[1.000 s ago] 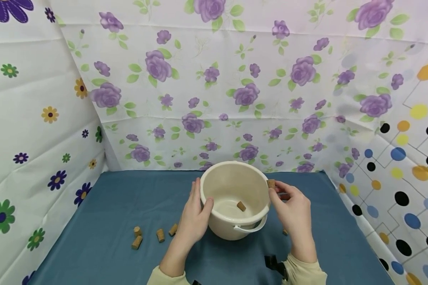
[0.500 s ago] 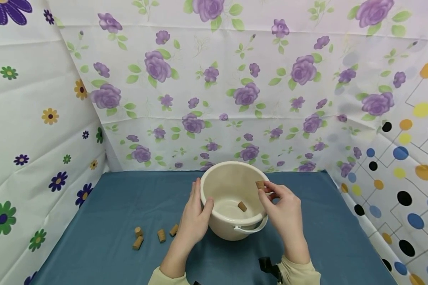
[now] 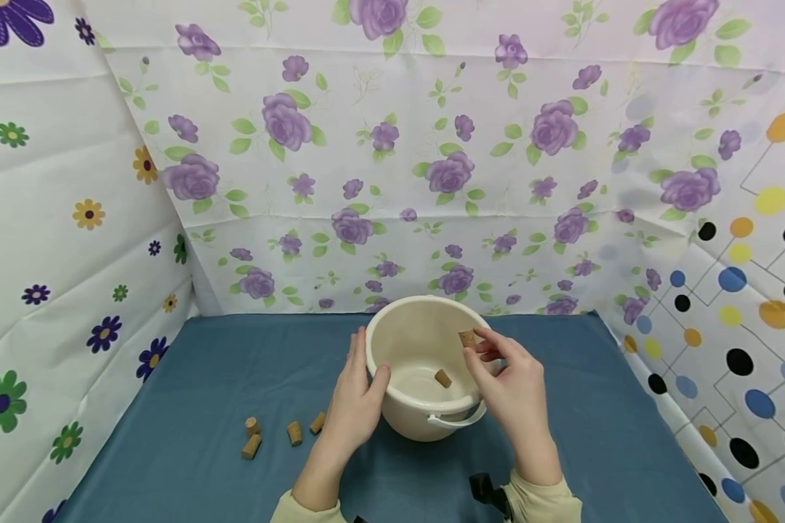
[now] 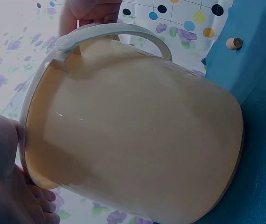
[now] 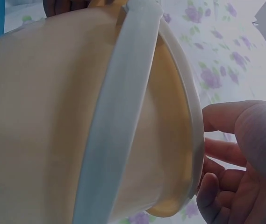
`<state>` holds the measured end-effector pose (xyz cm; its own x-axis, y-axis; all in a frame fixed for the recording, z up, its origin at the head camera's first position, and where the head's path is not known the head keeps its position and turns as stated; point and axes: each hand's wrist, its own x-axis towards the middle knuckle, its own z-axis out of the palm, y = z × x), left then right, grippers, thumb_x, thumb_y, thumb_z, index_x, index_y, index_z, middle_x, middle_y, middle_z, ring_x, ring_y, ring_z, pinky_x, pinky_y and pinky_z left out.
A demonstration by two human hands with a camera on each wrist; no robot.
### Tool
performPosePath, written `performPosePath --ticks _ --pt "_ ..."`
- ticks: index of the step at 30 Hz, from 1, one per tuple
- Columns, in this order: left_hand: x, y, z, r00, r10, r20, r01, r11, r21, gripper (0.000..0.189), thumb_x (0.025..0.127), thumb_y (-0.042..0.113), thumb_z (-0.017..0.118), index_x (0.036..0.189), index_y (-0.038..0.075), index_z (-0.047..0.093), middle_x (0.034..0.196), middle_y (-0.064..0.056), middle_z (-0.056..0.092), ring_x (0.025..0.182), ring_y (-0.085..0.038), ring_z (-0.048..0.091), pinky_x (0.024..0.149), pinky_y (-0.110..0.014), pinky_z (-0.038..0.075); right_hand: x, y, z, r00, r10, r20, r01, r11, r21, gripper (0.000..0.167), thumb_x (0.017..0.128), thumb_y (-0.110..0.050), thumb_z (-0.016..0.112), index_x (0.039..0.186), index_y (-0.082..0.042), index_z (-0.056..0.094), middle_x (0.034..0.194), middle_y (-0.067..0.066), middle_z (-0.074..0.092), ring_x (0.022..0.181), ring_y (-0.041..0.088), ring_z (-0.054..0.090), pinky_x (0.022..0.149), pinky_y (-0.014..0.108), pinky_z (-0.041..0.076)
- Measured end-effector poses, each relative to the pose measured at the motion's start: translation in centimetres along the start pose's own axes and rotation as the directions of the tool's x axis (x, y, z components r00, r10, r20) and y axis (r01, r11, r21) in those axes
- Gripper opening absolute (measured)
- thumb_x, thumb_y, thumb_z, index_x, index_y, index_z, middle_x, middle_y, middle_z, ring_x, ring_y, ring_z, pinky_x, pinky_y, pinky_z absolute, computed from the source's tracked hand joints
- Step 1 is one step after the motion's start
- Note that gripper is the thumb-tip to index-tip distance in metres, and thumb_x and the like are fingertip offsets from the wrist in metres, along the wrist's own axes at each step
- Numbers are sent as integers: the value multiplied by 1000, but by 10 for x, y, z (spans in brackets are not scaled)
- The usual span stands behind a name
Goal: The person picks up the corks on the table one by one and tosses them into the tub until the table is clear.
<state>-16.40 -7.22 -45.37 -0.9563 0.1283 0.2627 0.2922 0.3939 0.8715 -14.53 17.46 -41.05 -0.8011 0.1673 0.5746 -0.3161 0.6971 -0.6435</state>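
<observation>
A cream plastic bucket point(image 3: 425, 427) stands at the middle of the table, its mouth facing me. My left hand point(image 3: 355, 399) holds its left side, fingers along the outside and thumb at the near rim. Over the right part of the bucket's mouth, my right hand point(image 3: 515, 385) pinches a cork point(image 3: 467, 339) between thumb and fingertips. Another cork point(image 3: 443, 378) lies on the bucket floor. In the right wrist view the rim hides the fingertips of my right hand point(image 5: 240, 172) and the cork they hold.
Several loose corks point(image 3: 294, 434) lie on the blue cloth point(image 3: 190, 407) left of my left forearm. One more cork point(image 4: 234, 43) shows beyond the bucket in the left wrist view. The bucket's white handle point(image 3: 456, 420) hangs on the near side. Patterned sheets point(image 3: 392, 181) enclose the table.
My right hand has moved left with its cork, from the bucket's right rim to over the mouth. My left hand and the bucket have stayed in place.
</observation>
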Motion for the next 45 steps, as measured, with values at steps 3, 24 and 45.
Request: performPosePath --ticks 3,24,45 --pt "0 0 0 1000 0 -1 0 1000 0 78 114 44 48 174 19 5 178 -8 4 163 -28 7 125 -64 21 0 0 1 1000 -6 7 6 1000 1 37 94 -22 86 130 -15 79 97 -2 75 89 15 71 63 29 53" --pt "-5 -2 1 1000 -26 -3 26 1000 18 77 114 42 49 174 16 8 178 -12 6 163 -33 10 124 -65 21 -6 -2 8 998 -51 23 51 999 0 34 92 -19 88 126 -16 81 95 -1 74 88 17 71 61 27 55" --pt "0 0 1 1000 -5 -6 5 1000 8 78 114 44 49 174 19 6 178 -6 5 163 -28 8 125 -64 21 -4 -6 12 990 -130 57 129 991 32 31 92 -15 87 123 -13 81 99 1 76 90 19 73 76 41 63"
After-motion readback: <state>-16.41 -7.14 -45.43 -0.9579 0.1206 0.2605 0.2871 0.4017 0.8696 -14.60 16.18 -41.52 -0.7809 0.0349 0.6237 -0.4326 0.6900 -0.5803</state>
